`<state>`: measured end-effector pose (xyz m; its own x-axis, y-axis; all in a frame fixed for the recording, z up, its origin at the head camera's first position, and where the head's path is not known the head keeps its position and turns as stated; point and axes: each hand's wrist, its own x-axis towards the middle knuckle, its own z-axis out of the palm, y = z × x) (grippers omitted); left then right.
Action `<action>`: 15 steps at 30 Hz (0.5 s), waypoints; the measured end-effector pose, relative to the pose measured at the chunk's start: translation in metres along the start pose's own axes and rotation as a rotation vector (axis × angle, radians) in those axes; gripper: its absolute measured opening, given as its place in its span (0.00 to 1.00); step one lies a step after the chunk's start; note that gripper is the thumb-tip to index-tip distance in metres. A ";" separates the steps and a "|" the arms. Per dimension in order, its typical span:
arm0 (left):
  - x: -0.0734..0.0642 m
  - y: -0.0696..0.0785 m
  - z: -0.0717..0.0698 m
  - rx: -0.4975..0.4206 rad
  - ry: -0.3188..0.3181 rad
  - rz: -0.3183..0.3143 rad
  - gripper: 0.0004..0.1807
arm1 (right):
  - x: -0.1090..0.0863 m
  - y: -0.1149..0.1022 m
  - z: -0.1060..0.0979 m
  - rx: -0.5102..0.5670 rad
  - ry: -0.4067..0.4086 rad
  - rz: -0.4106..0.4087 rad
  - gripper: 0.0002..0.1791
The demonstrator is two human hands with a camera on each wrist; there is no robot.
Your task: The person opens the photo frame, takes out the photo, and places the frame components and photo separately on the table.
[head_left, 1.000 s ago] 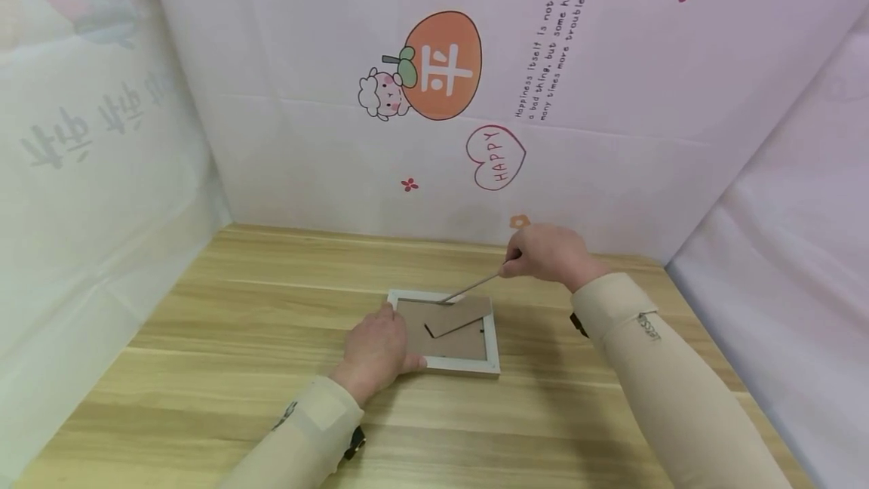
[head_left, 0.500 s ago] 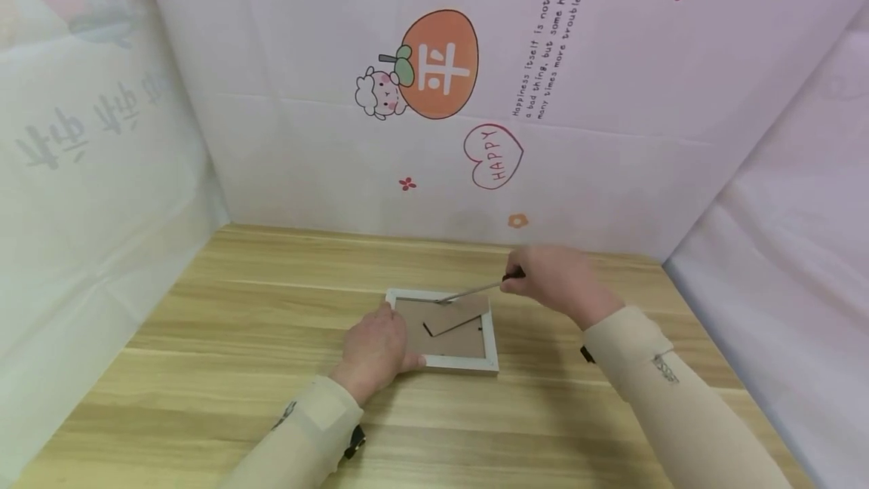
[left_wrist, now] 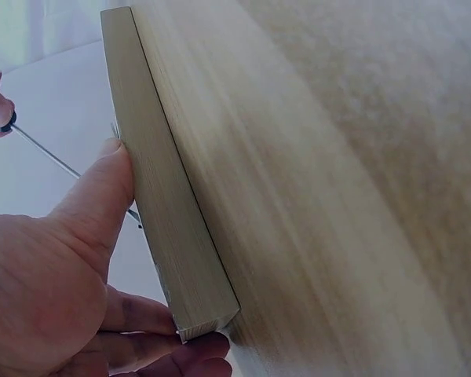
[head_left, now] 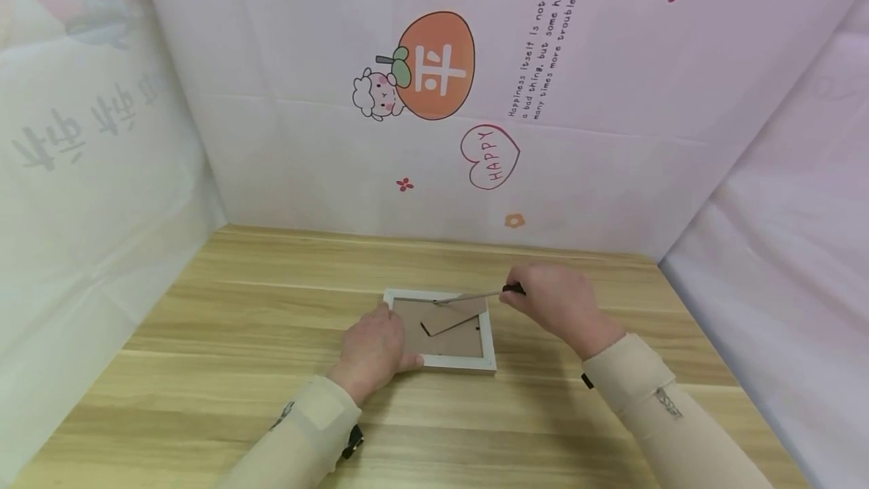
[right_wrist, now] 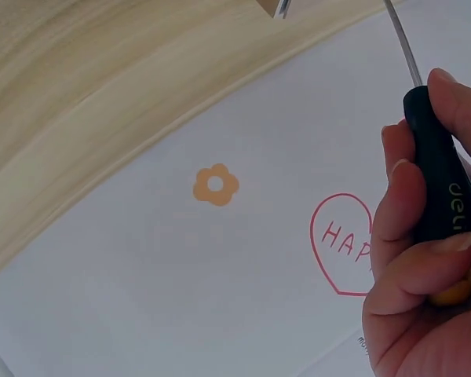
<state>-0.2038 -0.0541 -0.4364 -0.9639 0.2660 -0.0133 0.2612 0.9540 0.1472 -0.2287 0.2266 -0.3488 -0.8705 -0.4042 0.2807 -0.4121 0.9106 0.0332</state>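
A white-rimmed picture frame (head_left: 462,363) lies on its face, its brown backing board (head_left: 414,321) and slanted stand leg (head_left: 456,315) upward. My left hand (head_left: 372,345) grips its left end; the thumb lies along the near side, fingers round the corner. In the left wrist view the frame's wooden side (left_wrist: 169,181) shows between thumb and fingers. My right hand (head_left: 557,304) holds a screwdriver (right_wrist: 438,165) by its dark green handle. Its thin shaft (head_left: 475,296) runs left at a low slant, the tip meeting the backing near the far inner edge.
The frame rests on a wood-grain table (head_left: 258,323). Behind the table stands a pale printed cloth (head_left: 305,157), with plain-looking white cloth (head_left: 801,247) at the right and more cloth (head_left: 102,210) at the left.
My right hand has come down and nearer, bringing the screwdriver's shaft to a flatter angle. Its tip has shifted slightly left along the far inner edge. The left hand keeps its hold.
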 end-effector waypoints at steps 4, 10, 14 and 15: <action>0.000 -0.001 0.000 -0.007 -0.001 -0.001 0.52 | 0.007 0.002 -0.002 -0.026 0.012 -0.007 0.08; 0.000 -0.001 0.000 -0.011 0.002 -0.005 0.52 | 0.023 0.003 -0.010 -0.034 -0.065 0.004 0.08; -0.001 -0.001 0.000 -0.011 0.012 -0.002 0.52 | 0.035 0.006 -0.014 -0.045 -0.097 -0.012 0.08; 0.000 -0.001 0.000 -0.010 0.015 0.000 0.52 | 0.038 0.006 -0.015 -0.047 -0.110 -0.014 0.09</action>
<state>-0.2037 -0.0556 -0.4369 -0.9646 0.2639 0.0016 0.2608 0.9525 0.1575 -0.2607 0.2180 -0.3238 -0.8901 -0.4216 0.1731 -0.4135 0.9068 0.0820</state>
